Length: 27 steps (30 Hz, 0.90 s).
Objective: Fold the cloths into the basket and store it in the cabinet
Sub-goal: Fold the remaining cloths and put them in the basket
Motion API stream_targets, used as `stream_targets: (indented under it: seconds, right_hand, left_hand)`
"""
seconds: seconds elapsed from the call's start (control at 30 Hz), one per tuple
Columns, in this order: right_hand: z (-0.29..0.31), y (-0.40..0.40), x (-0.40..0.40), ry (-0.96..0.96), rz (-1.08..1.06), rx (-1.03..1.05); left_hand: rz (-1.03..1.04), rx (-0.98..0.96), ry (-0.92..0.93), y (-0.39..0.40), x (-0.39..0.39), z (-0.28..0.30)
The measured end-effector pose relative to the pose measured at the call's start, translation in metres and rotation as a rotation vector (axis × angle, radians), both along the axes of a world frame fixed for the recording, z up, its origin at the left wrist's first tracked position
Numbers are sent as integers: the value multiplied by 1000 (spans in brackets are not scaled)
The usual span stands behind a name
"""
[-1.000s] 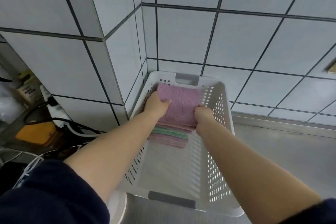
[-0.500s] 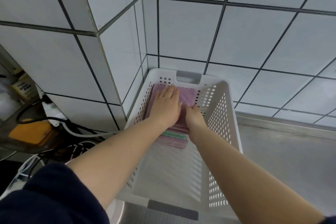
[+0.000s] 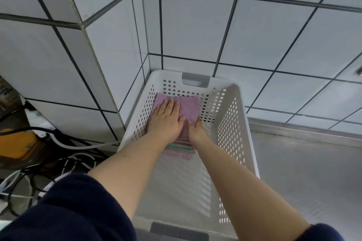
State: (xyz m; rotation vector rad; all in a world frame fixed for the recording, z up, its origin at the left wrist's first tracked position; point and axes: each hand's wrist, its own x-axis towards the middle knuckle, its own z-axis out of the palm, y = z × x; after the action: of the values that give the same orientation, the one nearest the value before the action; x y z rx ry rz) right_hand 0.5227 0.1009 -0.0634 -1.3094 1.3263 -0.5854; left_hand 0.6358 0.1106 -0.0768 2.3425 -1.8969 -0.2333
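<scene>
A white perforated basket (image 3: 244, 135) with grey handles stands in the tiled corner. At its far end lies a stack of folded cloths (image 3: 182, 149), pink and green below, with a purple cloth (image 3: 189, 108) on top. My left hand (image 3: 167, 120) lies flat on the purple cloth, fingers straight, a ring on one finger. My right hand (image 3: 195, 128) is at the stack's right edge, thumb on top of the purple cloth; its fingers are hidden down the side.
White tiled walls (image 3: 195, 31) close in behind and to the left of the basket. A steel counter (image 3: 305, 172) extends to the right. Left of the basket lie tangled black and white cables (image 3: 64, 150) and an orange object (image 3: 17, 145).
Both hands lowered the purple cloth onto the stack. My left hand went from gripping its edge to lying flat on top. My right hand slid down to the stack's right side.
</scene>
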Motion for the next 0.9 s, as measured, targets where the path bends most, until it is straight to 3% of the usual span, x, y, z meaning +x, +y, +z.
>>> stream_targets:
  seconds: [0.37, 0.6, 0.73, 0.9]
  right_hand:
    - [33, -2, -10, 140, -5, 89]
    - [100, 38, -46, 185, -21, -4]
    - [120, 69, -67, 96, -98, -60]
    - [137, 119, -102, -146, -263, -8]
  left_hand:
    - [-21, 164, 55, -1, 0, 36]
    - [5, 118, 457, 58, -10, 94]
    - [-7, 31, 700, 92, -26, 121]
    - [-66, -32, 956, 123, -59, 140]
